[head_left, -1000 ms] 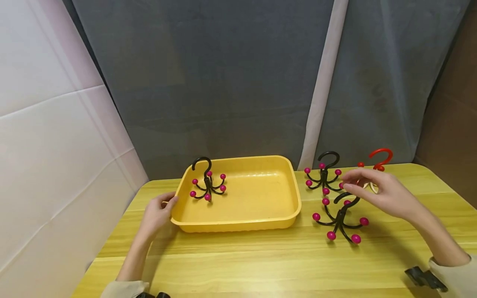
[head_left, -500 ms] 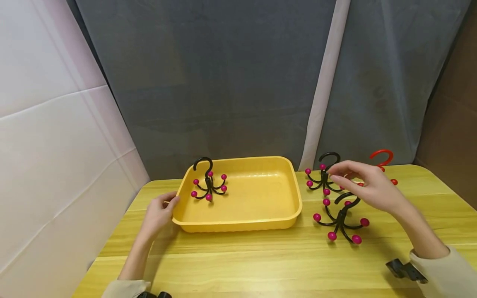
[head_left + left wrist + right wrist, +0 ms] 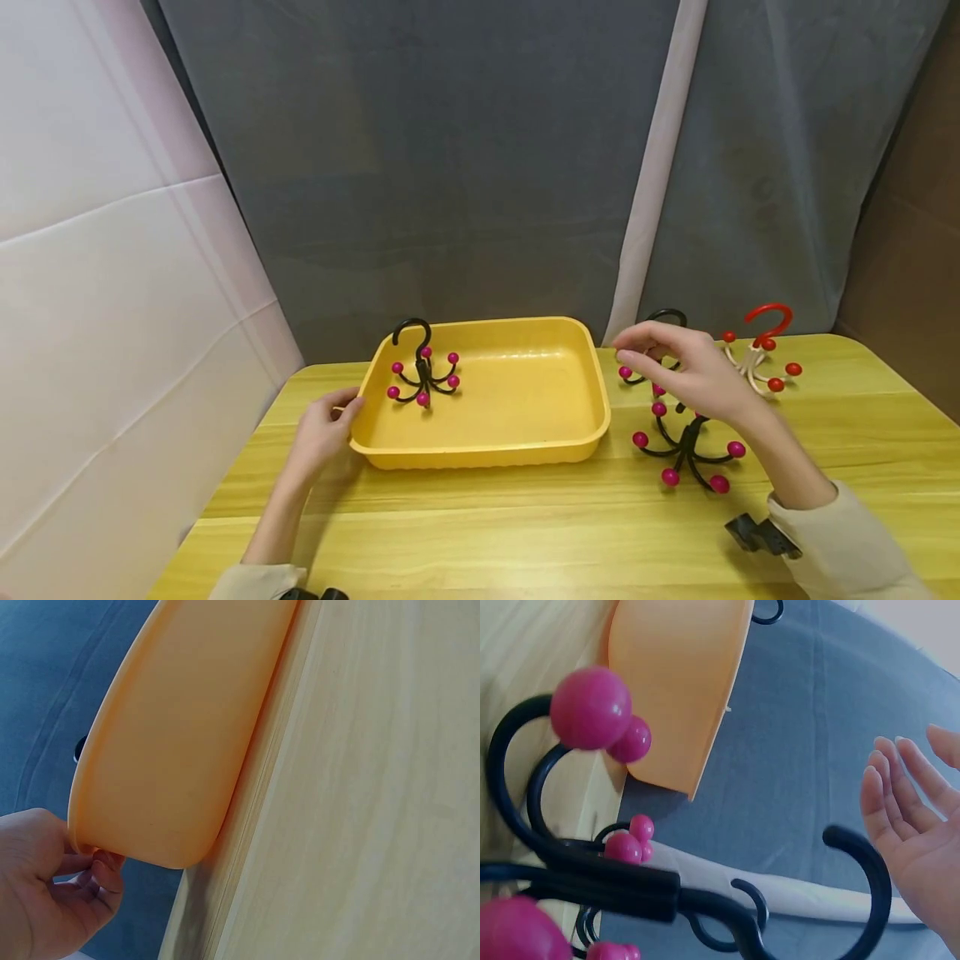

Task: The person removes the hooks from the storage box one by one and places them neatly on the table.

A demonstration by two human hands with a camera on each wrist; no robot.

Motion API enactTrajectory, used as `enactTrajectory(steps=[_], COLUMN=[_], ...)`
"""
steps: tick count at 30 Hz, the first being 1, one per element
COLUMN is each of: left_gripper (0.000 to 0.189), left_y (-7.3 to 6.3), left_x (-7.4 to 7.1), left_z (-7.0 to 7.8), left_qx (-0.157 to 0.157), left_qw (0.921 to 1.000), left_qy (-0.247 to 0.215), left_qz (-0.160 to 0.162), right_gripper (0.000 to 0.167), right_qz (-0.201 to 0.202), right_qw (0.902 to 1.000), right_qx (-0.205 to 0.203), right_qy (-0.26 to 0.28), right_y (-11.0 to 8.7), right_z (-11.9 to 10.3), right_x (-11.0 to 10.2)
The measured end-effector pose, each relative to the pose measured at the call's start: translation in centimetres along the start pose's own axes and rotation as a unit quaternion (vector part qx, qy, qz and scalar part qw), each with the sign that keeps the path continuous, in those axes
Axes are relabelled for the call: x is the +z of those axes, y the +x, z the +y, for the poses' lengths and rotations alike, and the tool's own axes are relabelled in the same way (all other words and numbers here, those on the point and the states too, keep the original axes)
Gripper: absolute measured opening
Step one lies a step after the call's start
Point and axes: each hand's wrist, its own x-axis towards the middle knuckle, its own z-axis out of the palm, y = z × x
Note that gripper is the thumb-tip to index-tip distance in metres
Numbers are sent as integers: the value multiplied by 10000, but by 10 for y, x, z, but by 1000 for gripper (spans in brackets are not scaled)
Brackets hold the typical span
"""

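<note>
My left hand point(image 3: 322, 429) pinches the left rim of a yellow plastic tray point(image 3: 480, 457); the left wrist view shows thumb and fingers at the rim's corner. Inside the tray, at its left, stands a black multi-arm hook hanger point(image 3: 422, 372) with pink ball tips. My right hand point(image 3: 693, 367) holds nothing and hovers to the right of the tray, its fingers apart in the right wrist view. Under it stands a similar black hanger point(image 3: 686, 446), its top hook partly hidden by the hand. A third black hanger point(image 3: 667, 314) behind is mostly covered by the hand.
A white hanger point(image 3: 752, 360) with a red hook and red balls stands at the back right of the wooden table point(image 3: 480, 533). Grey cloth point(image 3: 450, 167) hangs behind, and white cloth point(image 3: 127, 317) lies along the left side.
My right hand has moved left, from near the red-hooked hanger to over the black hangers, uncovering the red-hooked one. The left hand stays on the tray rim.
</note>
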Motion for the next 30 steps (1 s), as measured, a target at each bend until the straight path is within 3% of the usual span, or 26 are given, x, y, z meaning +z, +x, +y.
enactTrajectory(steps=[17,30], left_gripper=[35,35], left_y=[-3,-3], left_x=[0,1], left_z=[2,0], left_qx=[-43,-55], left_qw=[10000,9999], left_qy=[-55,-116], left_qz=[33,87], right_gripper=[17,16], right_qz=[-118,-220], right_qw=[9988,9968], right_qx=[214,253], right_qy=[425,721], right_y=[22,47], right_z=[11,4], right_x=[28,54])
